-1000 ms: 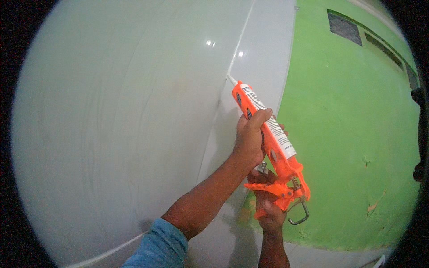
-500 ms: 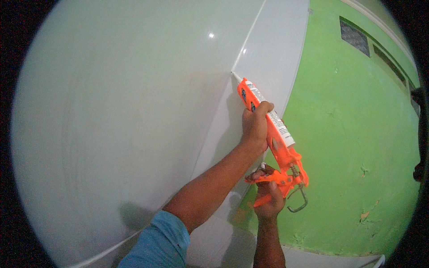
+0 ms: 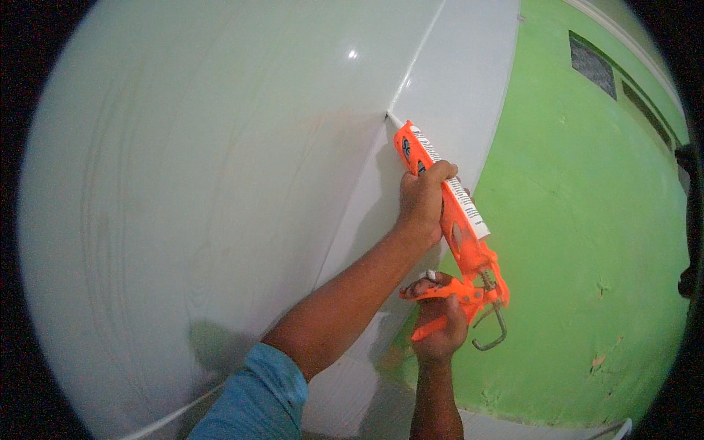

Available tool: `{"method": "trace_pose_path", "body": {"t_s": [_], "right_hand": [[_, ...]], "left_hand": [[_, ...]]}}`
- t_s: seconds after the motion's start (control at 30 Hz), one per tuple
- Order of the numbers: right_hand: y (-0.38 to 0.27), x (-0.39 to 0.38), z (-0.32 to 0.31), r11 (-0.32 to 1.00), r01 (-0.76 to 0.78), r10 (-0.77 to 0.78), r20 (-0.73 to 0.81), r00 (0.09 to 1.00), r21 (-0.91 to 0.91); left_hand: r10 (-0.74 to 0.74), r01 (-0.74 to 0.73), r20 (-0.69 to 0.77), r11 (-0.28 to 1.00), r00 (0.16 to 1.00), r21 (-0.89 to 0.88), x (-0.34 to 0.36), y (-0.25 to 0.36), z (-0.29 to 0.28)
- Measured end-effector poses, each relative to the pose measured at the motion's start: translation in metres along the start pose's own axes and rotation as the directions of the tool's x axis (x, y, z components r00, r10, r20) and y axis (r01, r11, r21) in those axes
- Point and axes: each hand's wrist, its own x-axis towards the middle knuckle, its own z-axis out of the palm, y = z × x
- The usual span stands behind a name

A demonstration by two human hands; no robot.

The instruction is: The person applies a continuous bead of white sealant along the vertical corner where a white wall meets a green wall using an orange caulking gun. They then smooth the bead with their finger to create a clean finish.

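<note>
An orange caulking gun (image 3: 469, 257) with a white sealant cartridge (image 3: 469, 210) in it slants up and to the left. My left hand (image 3: 424, 199) is wrapped round its barrel. Lower down, my right hand (image 3: 442, 326) grips the trigger and handle, with white smears on its fingers. The white nozzle (image 3: 395, 119) touches the corner seam between two glossy pale panels. Above the tip, a white line (image 3: 418, 55) runs up the seam. A bent metal rod (image 3: 501, 330) sticks out behind the gun.
A wide pale panel (image 3: 183, 183) fills the left side. Past the narrow panel (image 3: 469, 73) stands a green wall (image 3: 587, 220) with peeling patches and a vent opening (image 3: 592, 64) high up. A dark object (image 3: 688, 220) shows at the right rim.
The picture has shifted slightly, and the gun and both hands sit a little differently in it. The nozzle stays at the seam, and both grips look the same.
</note>
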Motion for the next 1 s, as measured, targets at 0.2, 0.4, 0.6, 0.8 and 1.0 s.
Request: {"method": "trace_pose_path", "body": {"t_s": [0.2,0.4,0.6,0.8,1.0], "right_hand": [[0.004,0.001,0.019,0.996,0.011,-0.018,0.076,0.997,0.093],[0.015,-0.009,0.044,0.998,0.043,-0.043,-0.002,0.999,0.040],[0.025,-0.007,0.046,0.986,0.026,-0.023,-0.018,1.000,0.162],[0.030,-0.009,0.048,0.966,-0.044,0.060,-0.056,0.997,0.254],[0.029,-0.010,0.053,0.963,-0.082,0.115,-0.113,0.987,0.257]], "left_hand": [[-0.047,0.049,0.037,0.997,0.998,-0.066,0.002,0.012,-0.001],[-0.076,0.076,0.027,0.997,0.997,-0.001,0.006,0.020,-0.007],[-0.071,0.071,0.006,0.997,0.997,0.043,0.012,0.022,-0.008],[-0.074,0.075,-0.016,0.994,0.997,0.081,0.015,0.023,-0.010],[-0.071,0.070,0.010,0.994,0.997,0.085,0.015,0.027,-0.011]]}}
